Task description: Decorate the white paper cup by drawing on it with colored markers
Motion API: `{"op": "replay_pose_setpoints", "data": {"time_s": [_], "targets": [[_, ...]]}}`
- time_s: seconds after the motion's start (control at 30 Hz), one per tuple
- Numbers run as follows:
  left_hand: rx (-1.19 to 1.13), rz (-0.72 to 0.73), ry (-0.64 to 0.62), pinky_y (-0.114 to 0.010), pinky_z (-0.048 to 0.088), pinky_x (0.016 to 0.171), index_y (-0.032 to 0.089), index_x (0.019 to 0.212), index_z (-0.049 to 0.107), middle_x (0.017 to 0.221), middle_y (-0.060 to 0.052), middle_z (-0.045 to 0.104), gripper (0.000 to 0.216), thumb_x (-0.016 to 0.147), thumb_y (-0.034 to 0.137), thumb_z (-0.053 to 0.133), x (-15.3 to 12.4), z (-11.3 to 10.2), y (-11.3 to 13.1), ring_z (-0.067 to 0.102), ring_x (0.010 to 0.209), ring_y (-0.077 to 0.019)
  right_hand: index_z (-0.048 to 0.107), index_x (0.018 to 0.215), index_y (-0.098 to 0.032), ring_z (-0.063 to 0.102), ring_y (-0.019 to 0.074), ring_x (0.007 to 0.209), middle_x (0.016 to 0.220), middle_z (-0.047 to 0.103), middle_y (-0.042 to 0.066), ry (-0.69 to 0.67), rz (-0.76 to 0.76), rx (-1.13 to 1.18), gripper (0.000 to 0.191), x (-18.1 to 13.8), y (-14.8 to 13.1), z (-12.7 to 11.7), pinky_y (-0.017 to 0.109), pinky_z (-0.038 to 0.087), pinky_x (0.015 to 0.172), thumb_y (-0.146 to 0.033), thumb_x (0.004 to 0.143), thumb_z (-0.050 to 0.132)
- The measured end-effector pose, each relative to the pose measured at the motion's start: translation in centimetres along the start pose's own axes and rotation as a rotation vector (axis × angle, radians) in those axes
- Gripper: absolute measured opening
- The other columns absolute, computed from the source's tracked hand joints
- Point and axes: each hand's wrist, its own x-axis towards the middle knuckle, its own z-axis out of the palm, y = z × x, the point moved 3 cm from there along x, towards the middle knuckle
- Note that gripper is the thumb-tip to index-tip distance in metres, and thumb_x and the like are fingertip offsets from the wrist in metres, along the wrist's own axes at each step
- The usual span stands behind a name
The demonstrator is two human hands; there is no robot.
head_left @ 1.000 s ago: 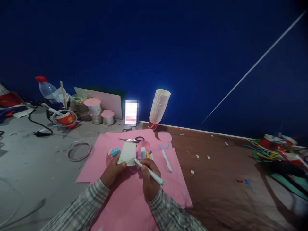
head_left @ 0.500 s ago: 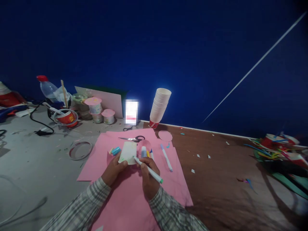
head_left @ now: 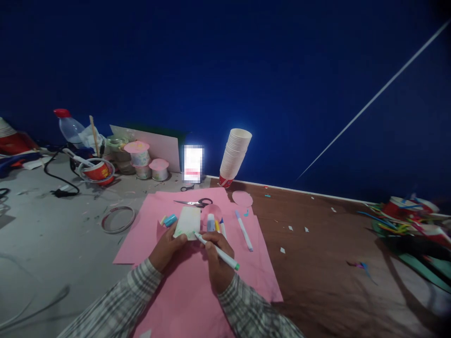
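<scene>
My left hand (head_left: 165, 251) grips a white paper cup (head_left: 187, 222) lying on its side on the pink paper sheet (head_left: 197, 291). My right hand (head_left: 218, 263) is closed around a green-capped marker (head_left: 217, 251), and the marker's tip touches the cup's near end. Faint green marks show on the cup. Other markers (head_left: 213, 225) and a blue-capped pen (head_left: 244, 231) lie just beyond my hands on the sheet. Scissors (head_left: 195, 203) rest further back, and a small pink paper disc (head_left: 242, 198) lies at the sheet's far right corner.
A leaning stack of paper cups (head_left: 233, 157) stands by the blue wall. At the back left are pink-topped cups (head_left: 139, 157), a red bowl (head_left: 96, 172), a water bottle (head_left: 68, 126), a black cable (head_left: 56, 180) and a tape ring (head_left: 118, 219). Coloured scraps (head_left: 405, 225) pile at right.
The marker tip has shifted slightly along the cup's near end; my hands otherwise stay in place. The view has drifted a little.
</scene>
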Motion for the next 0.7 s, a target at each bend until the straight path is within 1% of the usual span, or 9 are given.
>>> {"op": "replay_pose_setpoints", "data": {"time_s": [0.13, 0.27, 0.4, 0.6, 0.7], "targets": [[0.012, -0.011, -0.005, -0.052, 0.048, 0.073, 0.023, 0.102, 0.056, 0.086, -0.006, 0.066, 0.058, 0.053, 0.049, 0.071, -0.04, 0.06, -0.02, 0.059, 0.081, -0.0326, 0.068, 0.082, -0.022, 0.060, 0.0220, 0.055, 0.069, 0.065, 0.002, 0.008, 0.048, 0.012, 0.017, -0.06, 0.39, -0.13, 0.029, 0.049, 0.047, -0.021, 0.078, 0.051], [0.036, -0.002, 0.014, -0.052, 0.048, 0.075, 0.021, 0.098, 0.059, 0.085, -0.007, 0.067, 0.058, 0.049, 0.050, 0.073, 0.09, -0.19, 0.06, 0.059, 0.083, -0.0340, 0.067, 0.081, -0.021, 0.060, 0.0222, 0.056, 0.063, 0.063, 0.001, 0.060, 0.065, 0.030, 0.016, 0.14, 0.33, -0.32, 0.029, 0.048, 0.050, -0.021, 0.078, 0.051], [0.032, 0.004, 0.007, -0.051, 0.047, 0.076, 0.021, 0.100, 0.058, 0.084, -0.007, 0.068, 0.059, 0.050, 0.050, 0.073, 0.17, -0.31, 0.08, 0.060, 0.081, -0.0333, 0.067, 0.082, -0.021, 0.061, 0.0222, 0.058, 0.063, 0.064, 0.001, 0.067, 0.065, 0.041, 0.016, 0.26, 0.25, -0.24, 0.030, 0.049, 0.053, -0.020, 0.078, 0.052], [0.023, 0.010, -0.011, -0.051, 0.047, 0.077, 0.021, 0.099, 0.058, 0.086, -0.007, 0.068, 0.057, 0.051, 0.049, 0.073, 0.10, -0.20, -0.02, 0.060, 0.083, -0.0336, 0.067, 0.082, -0.020, 0.060, 0.0216, 0.056, 0.064, 0.063, 0.001, 0.075, 0.059, 0.024, 0.016, 0.20, 0.52, -0.17, 0.028, 0.047, 0.050, -0.021, 0.079, 0.051], [0.017, 0.012, -0.004, -0.051, 0.048, 0.074, 0.022, 0.099, 0.058, 0.081, -0.006, 0.068, 0.056, 0.052, 0.049, 0.072, 0.09, -0.18, -0.03, 0.061, 0.079, -0.0337, 0.067, 0.081, -0.021, 0.059, 0.0211, 0.055, 0.064, 0.063, 0.000, 0.067, 0.062, 0.019, 0.016, 0.26, 0.53, -0.19, 0.028, 0.047, 0.048, -0.021, 0.078, 0.052]]}}
